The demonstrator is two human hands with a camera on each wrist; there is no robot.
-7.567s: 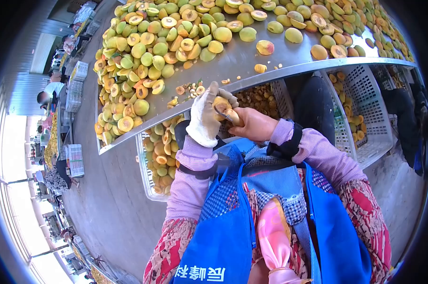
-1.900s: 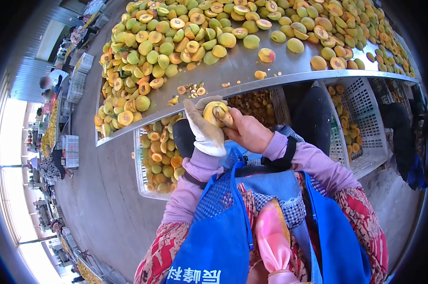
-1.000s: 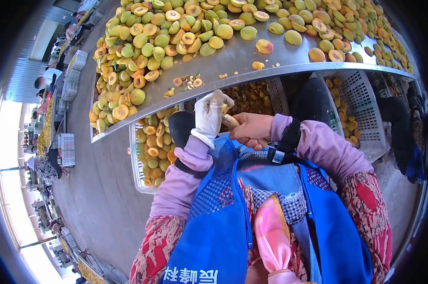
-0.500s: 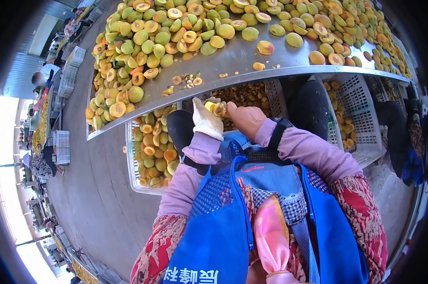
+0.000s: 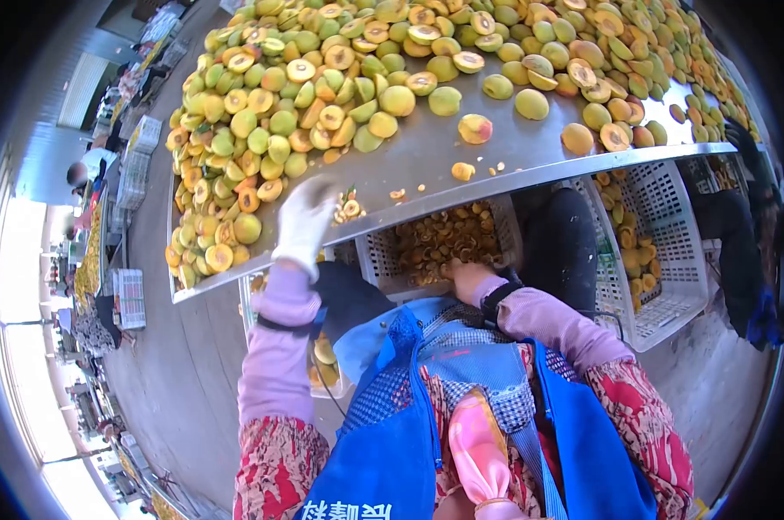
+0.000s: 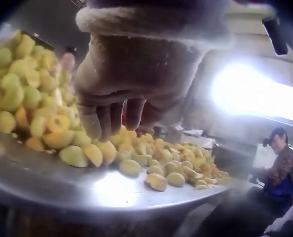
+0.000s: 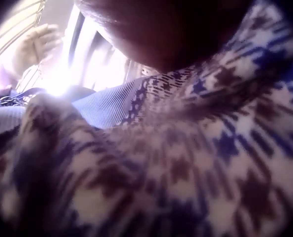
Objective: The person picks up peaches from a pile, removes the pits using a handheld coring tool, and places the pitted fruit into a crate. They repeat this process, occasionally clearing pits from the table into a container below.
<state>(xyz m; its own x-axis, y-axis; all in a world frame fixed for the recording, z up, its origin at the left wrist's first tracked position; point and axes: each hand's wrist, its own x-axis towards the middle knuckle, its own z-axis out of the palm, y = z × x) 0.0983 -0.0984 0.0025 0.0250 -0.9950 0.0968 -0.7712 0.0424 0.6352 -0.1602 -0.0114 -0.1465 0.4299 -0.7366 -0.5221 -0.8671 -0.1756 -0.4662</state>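
Over the near left edge of the metal table [image 5: 427, 165], my gloved left hand [image 5: 308, 221] reaches toward a heap of halved yellow-green peaches [image 5: 262, 130]; it is blurred in the head view. In the left wrist view the same hand [image 6: 131, 74] has fingers pointing down loosely above peach halves [image 6: 75, 155], with no fruit in its grasp. My bare right hand [image 5: 470, 277] is low, at the near side of a white crate [image 5: 379, 260] of brown-yellow pits and scraps [image 5: 444, 238]. Its fingers are mostly hidden, and I cannot tell whether it holds a tool.
Small scraps [image 5: 349, 206] lie near the table's front rim. Another white crate [image 5: 669, 243] with peach halves stands at right under the table. A partly covered crate [image 5: 327, 373] is beside my left leg. A person [image 6: 280, 173] is across at the right in the left wrist view.
Earlier, my left hand held a peach half while my right worked it with a pale-handled tool. Now the hands are apart: left over the table, right lower by the scrap crate.
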